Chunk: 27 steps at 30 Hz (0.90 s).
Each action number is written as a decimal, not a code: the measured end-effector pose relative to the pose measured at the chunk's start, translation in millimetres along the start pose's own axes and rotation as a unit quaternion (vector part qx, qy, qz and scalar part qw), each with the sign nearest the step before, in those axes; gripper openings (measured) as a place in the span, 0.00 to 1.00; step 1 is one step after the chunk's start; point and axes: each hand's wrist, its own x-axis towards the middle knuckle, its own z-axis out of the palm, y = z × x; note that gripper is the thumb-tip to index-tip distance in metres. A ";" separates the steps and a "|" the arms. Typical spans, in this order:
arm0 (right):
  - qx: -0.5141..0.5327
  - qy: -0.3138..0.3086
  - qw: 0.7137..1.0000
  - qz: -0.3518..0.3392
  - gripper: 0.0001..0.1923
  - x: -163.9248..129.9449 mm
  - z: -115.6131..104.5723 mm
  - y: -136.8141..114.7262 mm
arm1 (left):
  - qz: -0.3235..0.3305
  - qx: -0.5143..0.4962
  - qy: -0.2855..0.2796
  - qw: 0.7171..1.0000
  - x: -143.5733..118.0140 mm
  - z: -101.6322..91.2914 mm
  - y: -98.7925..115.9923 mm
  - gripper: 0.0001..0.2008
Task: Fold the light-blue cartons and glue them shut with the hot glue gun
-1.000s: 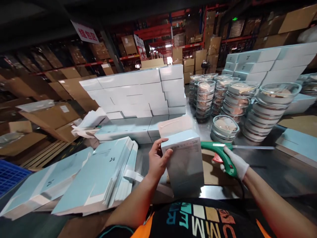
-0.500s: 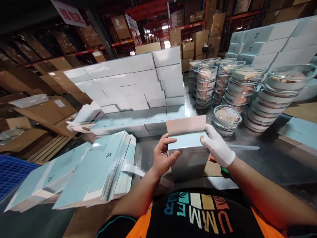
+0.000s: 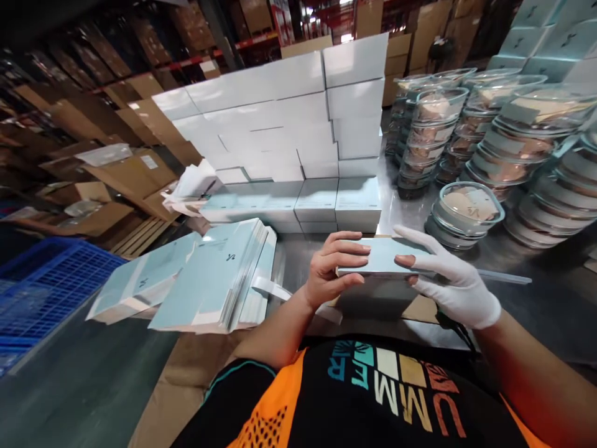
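A light blue and white box stands upright on the table close in front of me, its top closed. My left hand, bare, grips its left end, with the fingers stretched over the top and the thumb at the front edge. At the right end, my right hand spans the box in a white glove with bare fingertips showing. Two of those fingertips touch the top and front edge. Part of a brown cardboard piece shows under the right hand.
Flat light blue cartons lie stacked at left, near a blue crate. A wall of white boxes stands behind. Stacks of clear round containers fill the right, with a shorter stack nearer. A clear strip lies at right.
The box's raised flap has gone down and its top is now closed. My left fingers have moved onto the top, and my right hand has spread over the right end. The view has shifted.
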 end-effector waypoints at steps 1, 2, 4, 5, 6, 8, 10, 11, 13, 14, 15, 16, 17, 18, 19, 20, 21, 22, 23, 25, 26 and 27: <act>-0.001 -0.001 1.000 -0.001 0.25 0.9 -0.6 1.7 | 0.002 0.004 0.007 1.000 0.4 -0.4 -0.7 0.13; -0.005 0.001 1.000 -0.003 0.25 1.2 -0.3 3.8 | 0.003 0.006 0.012 1.000 1.5 -1.6 -1.2 0.12; -0.025 0.005 1.000 -0.006 0.26 0.2 3.5 7.2 | -0.008 0.018 -0.003 1.000 7.4 -6.6 0.9 0.11; -0.042 0.006 0.999 -0.013 0.28 -0.7 7.1 7.7 | -0.020 0.036 -0.031 0.999 12.6 -10.1 4.1 0.11; -0.060 0.007 0.998 -0.024 0.30 -1.6 11.4 7.3 | -0.037 0.065 -0.072 0.995 19.0 -13.8 8.9 0.12; -0.089 0.000 0.995 -0.054 0.38 -1.5 19.1 5.2 | -0.079 0.143 -0.181 0.970 33.8 -20.5 21.5 0.17; -0.082 -0.029 0.994 -0.064 0.47 1.7 18.7 6.4 | -0.117 0.199 -0.267 0.936 47.2 -26.0 34.2 0.19; -0.069 -0.040 0.996 -0.049 0.50 4.0 12.8 10.3 | -0.131 0.211 -0.288 0.925 52.1 -28.7 39.0 0.20; -0.087 -0.029 0.995 0.026 0.48 7.3 -11.9 27.1 | -0.150 0.217 -0.273 0.925 57.0 -35.2 43.3 0.24; -0.127 -0.002 0.989 0.079 0.45 7.4 -29.7 40.0 | -0.164 0.220 -0.223 0.936 56.9 -39.2 42.6 0.27; -0.202 0.039 0.969 0.139 0.41 6.0 -49.3 55.4 | -0.182 0.219 -0.142 0.948 55.1 -43.4 40.1 0.31; -0.315 0.069 0.926 0.196 0.39 2.9 -69.1 72.1 | -0.205 0.210 -0.044 0.955 51.8 -47.5 36.2 0.36; -0.356 0.098 0.900 0.231 0.39 -1.5 -87.4 89.0 | -0.231 0.189 0.053 0.953 47.1 -50.8 31.3 0.42; -0.377 0.108 0.884 0.254 0.34 -6.9 -103.1 104.8 | -0.259 0.159 0.137 0.943 41.3 -52.8 26.0 0.50; -0.398 0.107 0.870 0.270 0.25 -12.6 -115.4 118.5 | -0.291 0.122 0.198 0.928 34.5 -53.0 20.7 0.56; -0.404 0.106 0.865 0.277 0.18 -17.8 -124.5 129.3 | -0.329 0.079 0.230 0.912 27.0 -51.3 16.0 0.60; -0.413 0.104 0.861 0.278 0.12 -21.9 -130.6 136.8 | -0.372 0.038 0.242 0.895 19.1 -47.5 11.9 0.61; -0.422 0.105 0.857 0.275 0.09 -24.6 -134.3 140.9 | -0.416 -0.001 0.244 0.876 11.1 -41.9 8.7 0.59; -0.431 0.113 0.854 0.270 0.10 -25.4 -136.5 142.1 | -0.455 -0.037 0.241 0.857 3.4 -35.0 6.3 0.56; -0.449 0.138 0.845 0.256 0.13 -22.4 -138.3 137.4 | -0.515 -0.108 0.219 0.822 -9.3 -18.5 2.7 0.49; -0.456 0.149 0.842 0.248 0.15 -19.0 -138.3 133.0 | -0.534 -0.141 0.206 0.808 -13.5 -9.6 0.8 0.47; -0.461 0.155 0.841 0.240 0.15 -15.0 -137.8 127.9 | -0.546 -0.175 0.195 0.796 -15.8 -0.3 -1.4 0.45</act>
